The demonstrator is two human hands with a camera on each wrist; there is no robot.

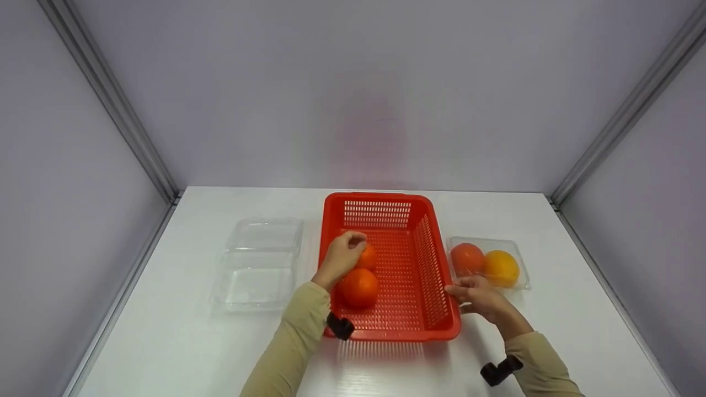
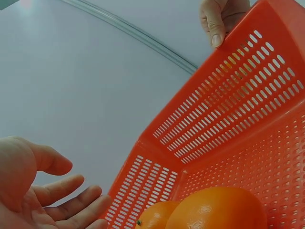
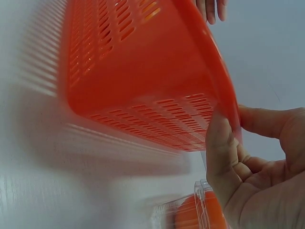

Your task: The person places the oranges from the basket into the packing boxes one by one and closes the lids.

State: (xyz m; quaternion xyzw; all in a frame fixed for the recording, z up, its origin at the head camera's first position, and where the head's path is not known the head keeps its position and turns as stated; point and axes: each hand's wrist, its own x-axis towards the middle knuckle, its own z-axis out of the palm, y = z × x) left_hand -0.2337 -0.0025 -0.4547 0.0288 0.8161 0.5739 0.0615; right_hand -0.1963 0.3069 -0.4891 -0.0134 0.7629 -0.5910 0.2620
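Two oranges (image 1: 359, 288) lie along the left side of a red plastic basket (image 1: 392, 334) with slotted walls. Above the farther orange (image 1: 367, 257) is my left hand (image 1: 343, 255), its fingers loosely bent and nothing between them. The left wrist view shows that hand (image 2: 52, 195) with thumb and fingers apart, near the basket wall. My right hand (image 1: 479, 298) pinches the basket's right rim between thumb and fingers, plainly seen in the right wrist view (image 3: 257, 167).
Right of the basket, a clear plastic box (image 1: 521, 278) holds a reddish round fruit (image 1: 468, 258) and a yellow-orange one (image 1: 502, 268). On the left, a clear hinged plastic box (image 1: 258, 275) lies open on the white table (image 1: 165, 336). Pale walls (image 1: 364, 94) enclose the back and sides.
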